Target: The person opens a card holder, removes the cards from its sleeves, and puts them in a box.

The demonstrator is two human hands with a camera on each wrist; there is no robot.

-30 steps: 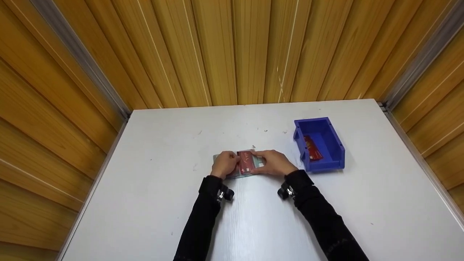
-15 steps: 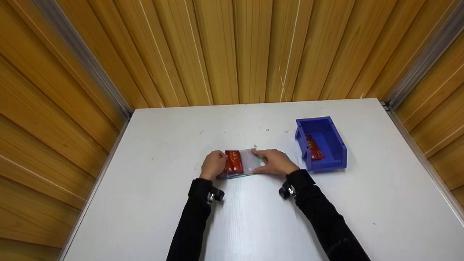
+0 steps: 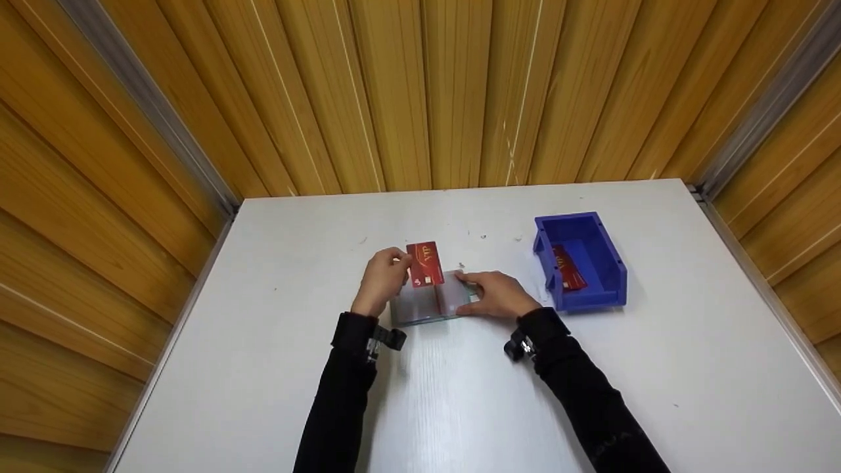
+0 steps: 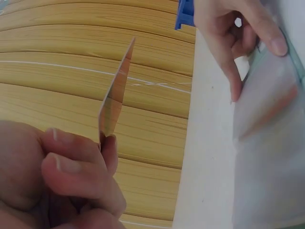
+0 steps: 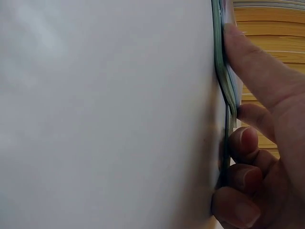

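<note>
My left hand (image 3: 382, 279) pinches a red card (image 3: 426, 264) printed "VIP" between thumb and fingers. In the left wrist view the card (image 4: 114, 93) stands nearly edge-on above those fingers. Just below it lies a card holder (image 3: 412, 306) with milky clear sleeves and a greenish edge, open on the table. A reddish strip shows through its sleeve. My right hand (image 3: 500, 293) grips the holder's right side, thumb and fingers on opposite edges. From the right wrist, the thumb and fingers close around the holder's green edge (image 5: 220, 62).
A blue plastic bin (image 3: 591, 302) stands to the right of my right hand, with a red card (image 3: 569, 268) inside it. The white table (image 3: 276, 368) ends at a wood-patterned wall (image 3: 453, 98) behind and more panels at both sides.
My left hand has drawn the red card leftward from the holder's sleeve, then lifted it up and away from the holder. The right hand has kept its grip.
</note>
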